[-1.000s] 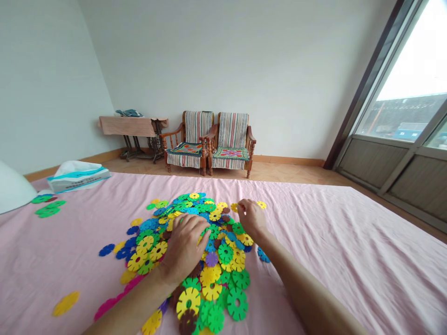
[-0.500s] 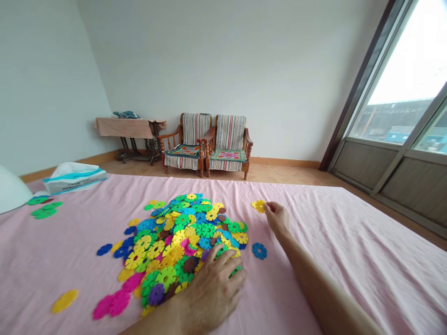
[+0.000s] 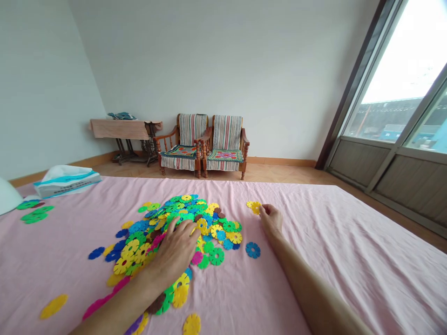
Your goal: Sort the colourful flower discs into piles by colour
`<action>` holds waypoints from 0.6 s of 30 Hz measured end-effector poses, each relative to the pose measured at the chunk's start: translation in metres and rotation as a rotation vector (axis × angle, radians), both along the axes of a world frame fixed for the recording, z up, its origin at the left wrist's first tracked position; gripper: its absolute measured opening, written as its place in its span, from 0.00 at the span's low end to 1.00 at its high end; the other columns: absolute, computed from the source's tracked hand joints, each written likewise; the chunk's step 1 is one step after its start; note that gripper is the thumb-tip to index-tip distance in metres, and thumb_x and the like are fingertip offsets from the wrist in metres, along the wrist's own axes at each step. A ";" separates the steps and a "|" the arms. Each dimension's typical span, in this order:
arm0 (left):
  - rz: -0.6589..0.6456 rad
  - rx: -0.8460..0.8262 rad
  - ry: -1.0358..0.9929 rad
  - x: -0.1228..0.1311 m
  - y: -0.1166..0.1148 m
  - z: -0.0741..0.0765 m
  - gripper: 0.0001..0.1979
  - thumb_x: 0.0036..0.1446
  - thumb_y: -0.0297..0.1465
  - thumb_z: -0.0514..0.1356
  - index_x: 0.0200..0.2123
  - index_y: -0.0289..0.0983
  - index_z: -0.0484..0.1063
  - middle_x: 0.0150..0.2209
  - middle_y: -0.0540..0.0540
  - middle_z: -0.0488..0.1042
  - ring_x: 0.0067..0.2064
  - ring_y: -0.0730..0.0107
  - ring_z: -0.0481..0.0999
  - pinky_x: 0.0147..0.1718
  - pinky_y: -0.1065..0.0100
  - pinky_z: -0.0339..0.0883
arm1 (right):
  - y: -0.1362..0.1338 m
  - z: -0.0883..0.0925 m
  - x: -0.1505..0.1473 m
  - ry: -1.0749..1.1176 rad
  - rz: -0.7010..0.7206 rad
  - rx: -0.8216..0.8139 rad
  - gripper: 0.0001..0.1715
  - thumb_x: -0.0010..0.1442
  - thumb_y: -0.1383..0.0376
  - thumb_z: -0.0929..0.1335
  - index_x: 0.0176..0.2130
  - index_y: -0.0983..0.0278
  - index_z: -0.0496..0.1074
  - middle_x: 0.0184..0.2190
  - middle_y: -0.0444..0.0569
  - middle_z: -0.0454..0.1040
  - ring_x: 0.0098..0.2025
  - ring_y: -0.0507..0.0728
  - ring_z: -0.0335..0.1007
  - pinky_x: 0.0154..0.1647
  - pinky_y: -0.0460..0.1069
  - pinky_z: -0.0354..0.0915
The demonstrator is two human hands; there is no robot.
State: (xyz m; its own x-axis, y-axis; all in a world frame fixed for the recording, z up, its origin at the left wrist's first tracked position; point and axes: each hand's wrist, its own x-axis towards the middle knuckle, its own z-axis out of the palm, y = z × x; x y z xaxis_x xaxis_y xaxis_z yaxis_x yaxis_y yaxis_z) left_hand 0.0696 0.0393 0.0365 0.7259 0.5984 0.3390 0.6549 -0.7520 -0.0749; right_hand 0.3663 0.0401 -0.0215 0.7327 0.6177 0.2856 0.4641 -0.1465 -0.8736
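Slotted, flower-shaped plastic discs in many colours lie in a loose pile [image 3: 134, 249] on the pink cloth. My left hand [image 3: 178, 244] reaches over the pile, its fingers bent and partly apart. A yellow disc [image 3: 201, 226] is at its thumb and forefinger and seems pinched there; the grip is partly hidden. To the right of the pile, my right hand [image 3: 271, 219] pinches a small yellow piece [image 3: 256, 207], which looks like two yellow discs joined edge to edge. A single blue disc [image 3: 253, 250] lies flat between the pile and my right forearm.
A tissue pack [image 3: 68, 181] lies at the far left, with a few green discs [image 3: 37, 214] near it. Single yellow discs [image 3: 53, 306] lie at the front. Two wooden chairs [image 3: 223, 158] and a cloth-covered sewing table [image 3: 120, 129] stand beyond the pink cloth [image 3: 335, 223].
My left hand has moved forward and left over the pile, from its near right edge. Some discs there have shifted and spread. My right hand still holds the yellow piece in about the same place.
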 end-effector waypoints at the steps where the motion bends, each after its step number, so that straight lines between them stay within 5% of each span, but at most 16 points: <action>1: 0.001 -0.002 -0.018 0.005 -0.002 0.003 0.09 0.54 0.23 0.56 0.38 0.38 0.71 0.43 0.44 0.73 0.50 0.57 0.67 0.57 0.48 0.50 | 0.000 0.000 0.000 0.002 0.003 0.003 0.19 0.50 0.56 0.62 0.29 0.66 0.75 0.24 0.49 0.76 0.27 0.56 0.70 0.28 0.47 0.60; 5: -0.136 -0.100 -0.083 0.042 -0.010 0.006 0.05 0.56 0.29 0.58 0.37 0.39 0.71 0.40 0.46 0.72 0.47 0.59 0.68 0.56 0.52 0.53 | 0.000 -0.001 -0.001 0.006 0.012 0.010 0.19 0.50 0.56 0.62 0.30 0.66 0.75 0.24 0.49 0.76 0.27 0.56 0.70 0.28 0.48 0.60; 11: -0.255 -0.187 -0.095 0.103 0.001 -0.019 0.13 0.58 0.35 0.58 0.47 0.39 0.68 0.45 0.44 0.72 0.50 0.60 0.67 0.53 0.57 0.57 | 0.000 -0.003 0.001 0.002 0.030 0.030 0.19 0.51 0.55 0.62 0.30 0.66 0.75 0.24 0.49 0.76 0.27 0.57 0.70 0.28 0.48 0.61; 18: -0.219 -0.110 0.035 0.091 0.008 -0.026 0.07 0.61 0.26 0.53 0.39 0.38 0.70 0.41 0.44 0.72 0.49 0.61 0.68 0.51 0.57 0.57 | 0.001 -0.003 0.002 0.059 0.011 0.041 0.17 0.52 0.55 0.63 0.30 0.65 0.73 0.25 0.50 0.77 0.27 0.57 0.74 0.28 0.47 0.63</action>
